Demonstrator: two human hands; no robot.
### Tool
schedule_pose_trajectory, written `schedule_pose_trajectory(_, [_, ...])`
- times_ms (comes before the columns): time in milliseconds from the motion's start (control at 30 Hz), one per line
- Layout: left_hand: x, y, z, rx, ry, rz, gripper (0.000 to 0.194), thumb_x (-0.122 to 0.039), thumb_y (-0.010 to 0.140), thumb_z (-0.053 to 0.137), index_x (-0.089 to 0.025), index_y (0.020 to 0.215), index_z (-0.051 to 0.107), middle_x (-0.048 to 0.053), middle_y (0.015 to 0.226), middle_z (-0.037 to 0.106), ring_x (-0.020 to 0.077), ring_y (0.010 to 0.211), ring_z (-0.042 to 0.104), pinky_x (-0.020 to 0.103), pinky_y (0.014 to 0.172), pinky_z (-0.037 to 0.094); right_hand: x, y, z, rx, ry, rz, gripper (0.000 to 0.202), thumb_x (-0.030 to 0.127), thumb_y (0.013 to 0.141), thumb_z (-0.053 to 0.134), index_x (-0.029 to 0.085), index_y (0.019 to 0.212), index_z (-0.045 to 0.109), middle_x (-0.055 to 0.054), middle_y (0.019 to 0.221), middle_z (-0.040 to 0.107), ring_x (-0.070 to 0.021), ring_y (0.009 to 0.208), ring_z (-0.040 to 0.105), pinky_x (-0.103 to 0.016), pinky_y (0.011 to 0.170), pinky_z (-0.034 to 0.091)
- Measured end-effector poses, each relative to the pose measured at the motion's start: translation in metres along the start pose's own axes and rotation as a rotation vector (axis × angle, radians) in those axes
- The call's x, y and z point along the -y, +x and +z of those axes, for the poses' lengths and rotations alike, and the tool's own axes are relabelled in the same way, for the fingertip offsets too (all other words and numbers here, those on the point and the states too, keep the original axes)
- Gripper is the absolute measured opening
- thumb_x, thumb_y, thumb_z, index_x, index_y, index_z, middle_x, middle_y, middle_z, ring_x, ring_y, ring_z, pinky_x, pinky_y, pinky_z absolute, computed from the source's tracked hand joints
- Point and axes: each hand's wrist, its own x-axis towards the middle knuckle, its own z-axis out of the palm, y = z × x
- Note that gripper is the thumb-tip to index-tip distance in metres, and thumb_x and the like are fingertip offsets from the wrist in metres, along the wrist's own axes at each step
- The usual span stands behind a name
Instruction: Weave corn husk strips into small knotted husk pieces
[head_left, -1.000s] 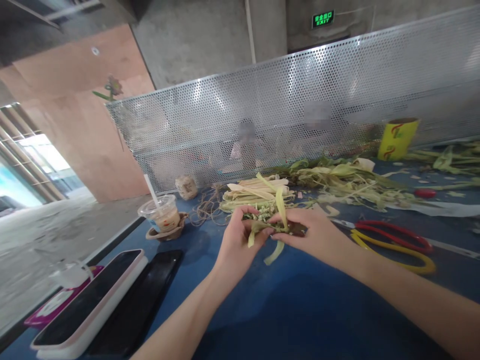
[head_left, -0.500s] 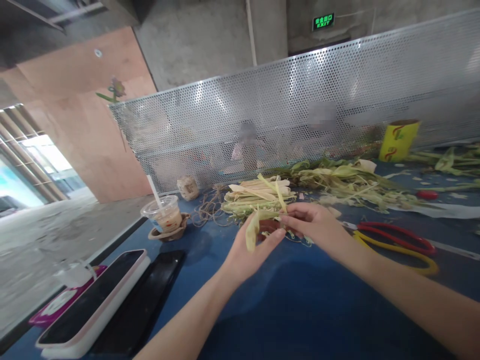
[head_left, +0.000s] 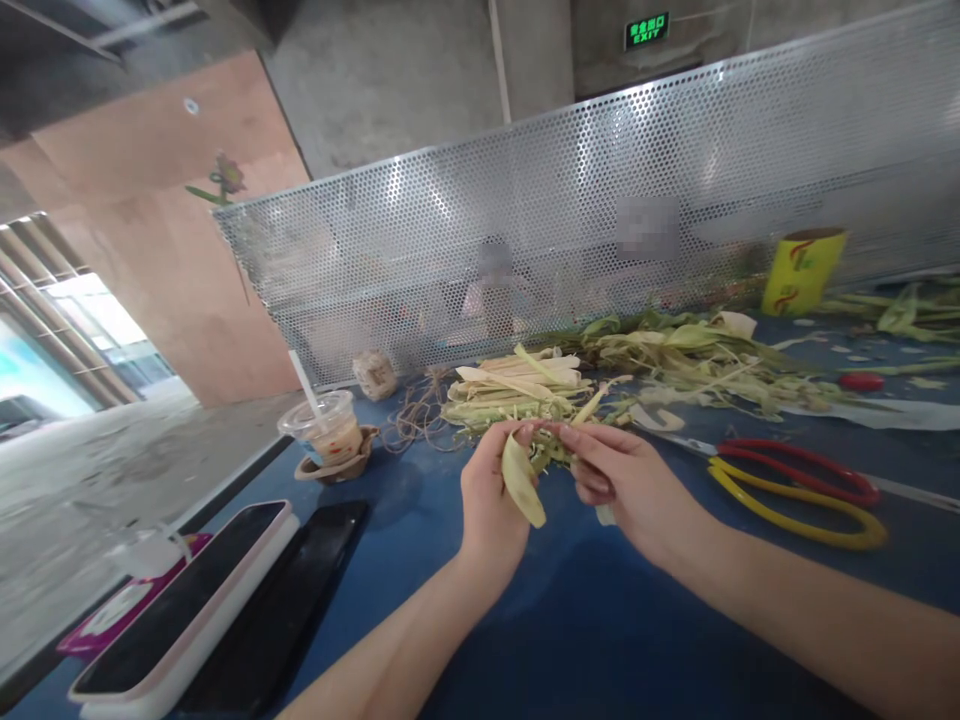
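My left hand (head_left: 495, 490) is closed on a pale green husk strip (head_left: 523, 482), whose broad end curls down over the fingers. Close beside it, my right hand (head_left: 619, 475) pinches at the same piece, fingertips nearly touching the left ones. A bit of pale husk shows under the right fingers. Just beyond both hands lies a bundle of pale husk strips (head_left: 517, 385) on the blue table (head_left: 555, 620). Scissors (head_left: 795, 490) with one red and one yellow handle rest right of my right hand.
Loose husks (head_left: 690, 350) and a yellow roll (head_left: 804, 272) lie at the back right. A drink cup (head_left: 326, 430), twine (head_left: 420, 415) and a wrapped lump (head_left: 375, 375) stand left. Phones (head_left: 187, 600) lie front left. A perforated metal screen (head_left: 450, 250) borders the back.
The husk's broad end has swung lower and to the right over my left hand. Its upright narrow part is no longer raised. My left fingers have curled in, and my right hand has turned and tightened.
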Motion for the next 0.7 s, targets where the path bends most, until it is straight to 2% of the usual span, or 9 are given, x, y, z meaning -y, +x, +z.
schedule_pose_trajectory(200, [-0.010, 0.001, 0.001, -0.035, -0.074, -0.063, 0.023, -0.036, 0.080, 0.049, -0.015, 0.076, 0.058, -0.003, 0.055, 0.047, 0.0051, 0.043, 0.037, 0.016, 0.039, 0.031, 0.011, -0.001, -0.001, -0.137, 0.016, -0.021, 0.023, 0.037, 0.060, 0.072, 0.017, 0.070, 0.067, 0.008, 0.047, 0.030, -0.0036, 0.041, 0.021, -0.020, 0.037, 0.016])
schedule_pose_trajectory(433, [-0.015, -0.003, -0.001, -0.011, -0.100, -0.045, 0.020, -0.032, 0.082, 0.048, -0.017, 0.076, 0.058, -0.007, 0.045, 0.036, 0.0054, 0.039, 0.034, 0.018, 0.042, 0.034, 0.014, 0.002, -0.002, -0.128, 0.013, -0.039, 0.022, 0.035, 0.061, 0.071, 0.015, 0.069, 0.066, 0.009, 0.044, 0.028, -0.0035, 0.039, 0.022, -0.020, 0.036, 0.015])
schedule_pose_trajectory(533, [-0.011, -0.004, -0.003, -0.008, -0.077, -0.005, 0.020, -0.033, 0.084, 0.046, -0.017, 0.079, 0.058, -0.007, 0.046, 0.036, 0.0055, 0.040, 0.036, 0.018, 0.042, 0.034, 0.014, 0.002, -0.003, -0.121, 0.013, -0.055, 0.020, 0.034, 0.064, 0.070, 0.015, 0.071, 0.065, 0.009, 0.043, 0.029, -0.0028, 0.037, 0.025, -0.020, 0.035, 0.015])
schedule_pose_trajectory(600, [-0.006, -0.004, -0.005, 0.015, -0.074, 0.026, 0.021, -0.035, 0.084, 0.044, -0.018, 0.082, 0.056, -0.006, 0.047, 0.039, 0.0057, 0.041, 0.038, 0.019, 0.043, 0.035, 0.015, 0.002, -0.003, -0.057, 0.004, -0.052, 0.021, 0.036, 0.067, 0.067, 0.016, 0.073, 0.063, 0.008, 0.045, 0.034, -0.0028, 0.036, 0.029, -0.019, 0.034, 0.016])
schedule_pose_trajectory(700, [0.001, -0.004, -0.006, 0.039, -0.097, 0.043, 0.022, -0.038, 0.084, 0.044, -0.019, 0.080, 0.054, -0.005, 0.049, 0.042, 0.0062, 0.041, 0.039, 0.019, 0.043, 0.034, 0.016, 0.002, -0.005, 0.168, -0.041, -0.013, 0.024, 0.039, 0.067, 0.067, 0.021, 0.081, 0.059, 0.007, 0.053, 0.041, -0.0040, 0.038, 0.034, -0.018, 0.033, 0.019])
